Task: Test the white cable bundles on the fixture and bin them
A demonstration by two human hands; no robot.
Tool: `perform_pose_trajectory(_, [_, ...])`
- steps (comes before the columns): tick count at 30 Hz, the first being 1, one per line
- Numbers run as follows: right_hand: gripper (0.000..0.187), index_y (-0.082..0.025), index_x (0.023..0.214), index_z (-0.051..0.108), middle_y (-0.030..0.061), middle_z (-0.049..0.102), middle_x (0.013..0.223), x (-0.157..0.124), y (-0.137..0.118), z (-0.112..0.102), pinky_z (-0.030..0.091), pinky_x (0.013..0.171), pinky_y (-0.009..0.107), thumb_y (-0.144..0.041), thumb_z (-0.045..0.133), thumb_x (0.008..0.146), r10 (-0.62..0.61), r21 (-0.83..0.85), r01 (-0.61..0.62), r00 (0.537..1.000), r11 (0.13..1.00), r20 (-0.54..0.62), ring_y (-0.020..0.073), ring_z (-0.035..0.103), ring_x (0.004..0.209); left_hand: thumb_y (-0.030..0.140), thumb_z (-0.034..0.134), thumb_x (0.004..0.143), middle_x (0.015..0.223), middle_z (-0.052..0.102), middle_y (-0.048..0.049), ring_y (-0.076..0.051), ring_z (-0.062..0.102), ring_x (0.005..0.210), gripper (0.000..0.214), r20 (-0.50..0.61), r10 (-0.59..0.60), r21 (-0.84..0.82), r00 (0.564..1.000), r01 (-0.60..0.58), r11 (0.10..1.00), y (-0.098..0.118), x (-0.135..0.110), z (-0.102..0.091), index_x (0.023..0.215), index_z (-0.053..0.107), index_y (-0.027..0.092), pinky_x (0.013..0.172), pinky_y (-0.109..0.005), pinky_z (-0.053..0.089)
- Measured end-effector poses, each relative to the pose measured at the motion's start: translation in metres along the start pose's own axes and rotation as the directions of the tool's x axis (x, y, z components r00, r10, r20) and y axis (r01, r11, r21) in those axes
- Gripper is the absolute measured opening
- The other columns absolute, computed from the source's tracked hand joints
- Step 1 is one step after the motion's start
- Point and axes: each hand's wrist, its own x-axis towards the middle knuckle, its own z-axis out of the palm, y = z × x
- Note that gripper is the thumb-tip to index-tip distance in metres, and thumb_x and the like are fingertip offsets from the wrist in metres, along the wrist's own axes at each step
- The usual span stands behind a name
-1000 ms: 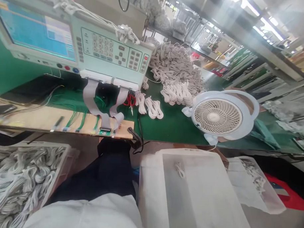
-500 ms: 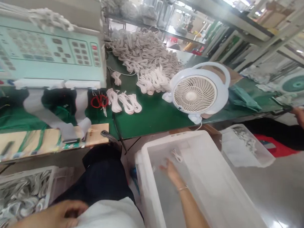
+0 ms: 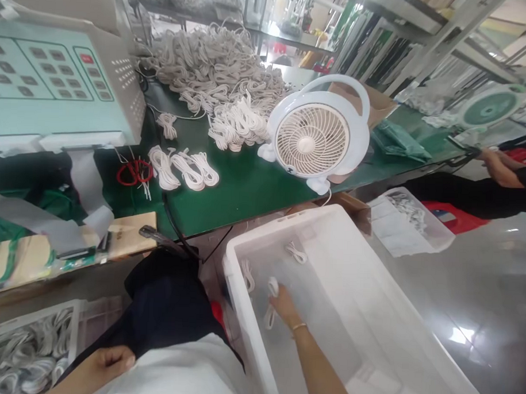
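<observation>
Inside the large white plastic bin (image 3: 343,246), my right hand (image 3: 287,307) is closed around the middle of a small white cable bundle (image 3: 271,318). The bundle's looped ends stick out on both sides of my fingers. Two more coiled bundles lie on the bin's floor: one coil (image 3: 248,276) by the left wall and another coil (image 3: 296,253) toward the far end. My left hand (image 3: 106,361) rests low beside my white shirt, away from the bin. Its fingers are curled in, and nothing shows in them.
A heap of cable bundles (image 3: 215,69) covers the back of the green bench (image 3: 241,202). A fan (image 3: 312,141), red-handled scissors (image 3: 134,172) and a test machine (image 3: 60,86) stand there. A crate of cables (image 3: 29,350) sits lower left. Another person's hand (image 3: 499,168) appears far right.
My right hand, open above the bin floor before, has moved down toward me and closed on a cable bundle. My view has swung slightly right.
</observation>
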Motion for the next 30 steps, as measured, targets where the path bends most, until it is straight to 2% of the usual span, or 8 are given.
perform_pose_trajectory(6, [0.032, -0.011, 0.106, 0.056, 0.0085, 0.064, 0.090, -0.001, -0.060, -0.101, 0.047, 0.066, 0.025, -0.021, 0.046, 0.077, 0.078, 0.050, -0.075, 0.995, 0.996, -0.065, 0.0179, 0.060, 0.076, 0.062, 0.061, 0.057, 0.051, 0.052, 0.0081, -0.006, 0.038, 0.049, 0.043, -0.025, 0.067, -0.123, 0.997, -0.069, 0.990, 0.072, -0.018, -0.003, 0.067, 0.060, 0.020, 0.049, -0.017, 0.024])
perform_pose_trajectory(9, [0.030, -0.019, 0.102, 0.055, 0.0085, 0.056, 0.107, -0.007, -0.132, -0.121, 0.046, 0.079, 0.033, -0.018, 0.056, 0.072, -0.265, 0.112, 0.306, 0.922, 0.945, -0.281, 0.0204, 0.055, 0.093, 0.054, 0.059, 0.067, 0.066, 0.062, -0.0029, -0.009, 0.049, 0.057, 0.046, 0.233, 0.056, -0.283, 0.971, 0.012, 0.959, 0.141, -0.042, 0.012, 0.084, 0.062, 0.012, 0.053, -0.019, 0.034])
perform_pose_trajectory(12, [0.032, -0.028, 0.102, 0.057, 0.0026, 0.062, 0.098, -0.017, -0.196, -0.100, 0.040, 0.090, 0.036, -0.014, 0.056, 0.074, -0.822, 0.156, 0.809, 0.568, 0.567, 0.043, 0.0186, 0.055, 0.096, 0.059, 0.048, 0.072, 0.087, 0.064, -0.0119, -0.016, 0.059, 0.071, 0.056, 0.500, 0.145, -0.496, 0.854, 0.145, 0.856, 0.185, -0.059, 0.030, 0.099, 0.059, 0.011, 0.062, -0.025, 0.043])
perform_pose_trajectory(15, [0.019, -0.032, 0.081, 0.064, -0.0032, 0.066, 0.096, -0.025, -0.232, -0.052, 0.038, 0.094, 0.037, -0.019, 0.050, 0.080, -0.912, 0.431, 0.834, 0.188, 0.345, 0.365, 0.0186, 0.052, 0.104, 0.040, 0.058, 0.071, 0.081, 0.064, -0.0086, -0.015, 0.059, 0.072, 0.035, 0.430, 0.234, -0.684, 0.872, 0.146, 0.715, 0.189, -0.054, 0.030, 0.087, 0.062, 0.010, 0.064, -0.023, 0.044])
perform_pose_trajectory(17, [0.017, -0.029, 0.071, 0.064, -0.0008, 0.067, 0.090, -0.027, -0.242, -0.021, 0.044, 0.087, 0.037, -0.022, 0.051, 0.079, -0.902, 0.594, 0.687, 0.242, 0.419, 0.357, 0.0201, 0.056, 0.096, 0.030, 0.060, 0.067, 0.071, 0.062, -0.0063, -0.014, 0.058, 0.066, 0.023, 0.253, 0.239, -0.748, 0.938, 0.033, 0.662, 0.176, -0.047, 0.019, 0.078, 0.061, 0.009, 0.061, -0.024, 0.044])
perform_pose_trajectory(22, [0.046, -0.026, 0.108, 0.049, 0.0019, 0.058, 0.080, -0.025, -0.264, 0.022, 0.046, 0.050, 0.026, -0.033, 0.065, 0.066, -0.463, 0.759, -0.103, 0.737, 0.643, 0.492, 0.0127, 0.055, 0.055, 0.032, 0.062, 0.067, 0.081, 0.063, -0.0072, -0.013, 0.056, 0.070, 0.031, -0.160, 0.312, -0.725, 0.937, -0.326, 0.607, 0.135, -0.044, -0.016, 0.090, 0.057, 0.012, 0.068, -0.026, 0.041])
perform_pose_trajectory(26, [0.027, -0.020, 0.081, 0.053, -0.0028, 0.050, 0.060, -0.023, -0.289, 0.042, 0.037, 0.045, 0.021, -0.046, 0.054, 0.073, -0.296, 0.638, -0.400, 0.642, 0.658, 0.707, 0.0076, 0.044, 0.046, 0.024, 0.075, 0.051, 0.085, 0.059, -0.0032, -0.013, 0.053, 0.075, 0.056, -0.410, 0.371, -0.619, 0.833, -0.553, 0.557, 0.113, -0.042, -0.033, 0.101, 0.050, 0.016, 0.069, -0.025, 0.039])
perform_pose_trajectory(30, [0.039, -0.016, 0.061, 0.052, -0.0005, 0.051, 0.053, -0.022, -0.309, 0.074, 0.038, 0.048, 0.022, -0.053, 0.051, 0.071, -0.224, 0.468, -0.336, 0.562, 0.818, 0.796, 0.0103, 0.046, 0.048, 0.024, 0.073, 0.053, 0.070, 0.053, 0.0017, -0.011, 0.046, 0.067, 0.038, -0.551, 0.339, -0.418, 0.762, -0.604, 0.679, 0.096, -0.037, -0.046, 0.082, 0.052, 0.014, 0.060, -0.022, 0.037])
